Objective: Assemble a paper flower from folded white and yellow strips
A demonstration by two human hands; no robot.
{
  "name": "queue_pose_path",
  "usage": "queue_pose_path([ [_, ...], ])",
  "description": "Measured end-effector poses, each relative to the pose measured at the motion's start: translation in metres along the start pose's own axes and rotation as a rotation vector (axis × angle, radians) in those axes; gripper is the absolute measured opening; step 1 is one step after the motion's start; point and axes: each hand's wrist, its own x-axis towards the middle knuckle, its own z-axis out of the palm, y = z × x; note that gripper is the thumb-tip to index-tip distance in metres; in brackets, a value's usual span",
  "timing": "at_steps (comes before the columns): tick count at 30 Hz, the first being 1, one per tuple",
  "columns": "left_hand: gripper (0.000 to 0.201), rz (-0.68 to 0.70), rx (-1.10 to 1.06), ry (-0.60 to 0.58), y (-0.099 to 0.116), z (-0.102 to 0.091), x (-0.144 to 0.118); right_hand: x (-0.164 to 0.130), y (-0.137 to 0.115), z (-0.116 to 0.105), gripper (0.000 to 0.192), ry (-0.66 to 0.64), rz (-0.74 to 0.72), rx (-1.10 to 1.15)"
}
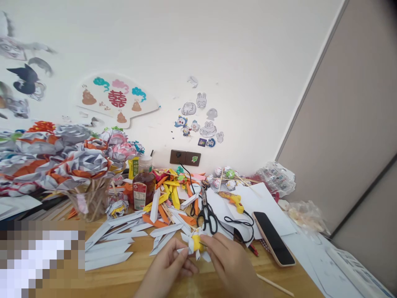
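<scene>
A small folded-paper flower (pixel 196 241), white with a yellow part, is held just above the wooden table. My left hand (pixel 173 260) is closed with thumb and fingers on its left side. From the right, my right hand (pixel 228 257) pinches the flower's yellow part. A thin bit shows by those fingertips, too small to make out. Black-handled scissors (pixel 207 217) lie just beyond the flower. White folded paper strips (pixel 108 246) are spread to the left of my hands. A thin wooden stick (pixel 275 285) shows beyond my right wrist.
A yellow glue gun (pixel 232 200) with a black cord lies on white paper (pixel 263 198). Nearby is a phone (pixel 273 239). At the back stand a bottle of brown liquid (pixel 144 186) and a clear container (pixel 93 205) of paper flowers. Orange and yellow strips (pixel 175 196) are heaped mid-table.
</scene>
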Motion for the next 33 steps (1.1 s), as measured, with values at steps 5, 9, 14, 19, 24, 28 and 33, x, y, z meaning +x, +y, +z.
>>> queue_pose_path([
  [5,0.049,0.088,0.053,0.004,0.001,0.000,-0.003,0.001,0.004,-0.003,0.036,-0.037,0.030,0.090],
  [9,0.049,0.029,-0.047,-0.016,0.003,0.000,-0.002,0.003,0.005,-0.009,0.038,-0.043,-0.036,0.067],
  [14,0.043,-0.077,-0.339,-0.110,0.001,-0.001,0.000,0.004,0.003,-0.010,0.036,0.006,-0.095,0.106],
  [19,0.024,-0.130,-0.516,-0.113,-0.003,-0.002,-0.004,0.003,0.001,-0.007,0.030,-0.001,-0.113,0.187],
  [24,0.028,-0.136,-0.496,-0.140,0.003,0.001,-0.009,0.003,0.002,-0.006,0.027,0.011,-0.120,0.258],
  [28,0.030,-0.126,-0.450,-0.166,0.005,0.002,-0.008,0.003,0.000,-0.006,0.026,0.013,-0.103,0.312],
  [33,0.025,-0.065,-0.405,-0.198,0.000,0.000,-0.005,0.002,-0.003,-0.006,0.026,0.014,-0.098,0.270],
])
